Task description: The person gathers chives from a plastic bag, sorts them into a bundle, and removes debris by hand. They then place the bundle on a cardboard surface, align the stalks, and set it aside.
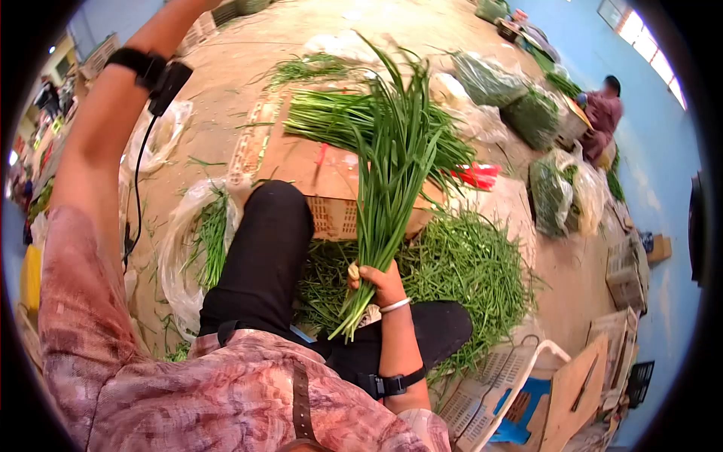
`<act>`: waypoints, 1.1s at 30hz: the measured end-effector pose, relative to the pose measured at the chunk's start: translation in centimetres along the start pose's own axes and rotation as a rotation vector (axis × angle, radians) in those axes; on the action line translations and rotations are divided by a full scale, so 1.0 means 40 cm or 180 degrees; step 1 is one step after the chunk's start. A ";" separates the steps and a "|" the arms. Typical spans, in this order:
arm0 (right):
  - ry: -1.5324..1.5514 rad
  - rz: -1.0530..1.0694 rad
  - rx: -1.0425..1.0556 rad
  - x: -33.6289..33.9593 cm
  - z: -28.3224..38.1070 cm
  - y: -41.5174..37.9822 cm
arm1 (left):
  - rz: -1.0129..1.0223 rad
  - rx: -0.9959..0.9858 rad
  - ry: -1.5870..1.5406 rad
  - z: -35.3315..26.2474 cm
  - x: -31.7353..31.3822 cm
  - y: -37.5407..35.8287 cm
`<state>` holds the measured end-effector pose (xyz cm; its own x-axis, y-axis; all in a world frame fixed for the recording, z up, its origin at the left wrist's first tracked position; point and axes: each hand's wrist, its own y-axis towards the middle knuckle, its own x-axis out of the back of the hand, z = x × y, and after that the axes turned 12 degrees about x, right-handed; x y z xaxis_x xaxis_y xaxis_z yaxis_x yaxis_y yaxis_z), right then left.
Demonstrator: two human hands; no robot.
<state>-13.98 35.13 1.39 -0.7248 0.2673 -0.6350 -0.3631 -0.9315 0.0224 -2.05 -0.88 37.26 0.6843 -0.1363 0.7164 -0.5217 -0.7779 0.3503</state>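
Note:
My right hand (382, 282) is closed around the lower stems of a bunch of garlic chives (392, 166). The bunch stands nearly upright over my lap, long leaves fanning out at the top and pale cut ends below my fist. Up at the top left my left arm (98, 143) reaches out of the picture, so its hand is hidden. Behind the held bunch, more chives (327, 117) lie on a cardboard sheet (297, 162) over a crate (331, 218). A red strip (321, 156) rests on the cardboard, and red plastic (480, 176) lies to its right.
Loose green leaves (474, 275) are heaped around my legs. A plastic bag of greens (184, 248) sits at left. Filled bags (489, 79) line the right, near a seated person (602, 117). A crate (482, 392) and a board with a knife (584, 388) stand at lower right.

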 end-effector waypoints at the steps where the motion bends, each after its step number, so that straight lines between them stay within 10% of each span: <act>1: 0.0279 0.0073 -0.0021 0.005 -0.008 0.003 | 0.0128 -0.0099 0.0516 0.012 -0.006 -0.006; 3: 0.0704 -0.0009 -0.0074 0.000 -0.015 0.004 | 0.0209 -0.0102 0.0562 0.037 -0.061 -0.013; 7: 0.0846 -0.0471 -0.0347 0.012 -0.035 0.013 | 0.2784 0.0714 -0.1056 0.055 -0.338 -0.355; 8: 0.0972 -0.0515 -0.0433 0.019 -0.039 0.015 | 0.2885 -0.0497 0.0060 0.108 -0.418 -0.399; 11: 0.1026 -0.0550 -0.0478 0.026 -0.041 0.016 | 0.3843 0.1656 -0.1417 0.156 -0.596 -0.586; 19: 0.1100 -0.0234 -0.0537 0.020 -0.048 0.013 | 0.4350 0.2667 -0.3419 0.251 -0.824 -0.681; 26: 0.1472 0.0165 -0.0709 0.009 -0.064 -0.007 | 0.4838 0.1992 -0.5255 0.140 -0.816 -0.669; 33: 0.0582 0.0340 -0.0521 -0.073 0.009 0.006 | 0.3869 0.1333 -0.4596 0.089 -0.681 -0.636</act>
<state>-12.15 34.21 3.52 -0.6308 0.1303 -0.7650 -0.1801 -0.9835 -0.0190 -5.60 20.43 6.68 0.0583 -0.7887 -0.6120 -0.9823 0.0640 -0.1761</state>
